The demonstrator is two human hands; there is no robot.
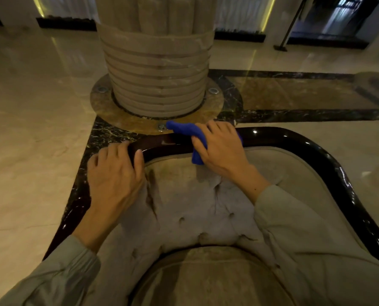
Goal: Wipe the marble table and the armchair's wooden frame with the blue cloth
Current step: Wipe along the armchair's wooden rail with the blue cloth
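I look down over an armchair with a dark glossy wooden frame and beige tufted upholstery. My right hand presses the blue cloth onto the top rail of the frame, near its middle. One end of the cloth sticks out to the left and another hangs down over the upholstery. My left hand grips the top rail further left, thumb on the inner edge. No marble table is in view.
A large ribbed stone column on a round base plate stands directly behind the chair. Polished marble floor with dark inlay bands surrounds it. A black post stand is at the far right.
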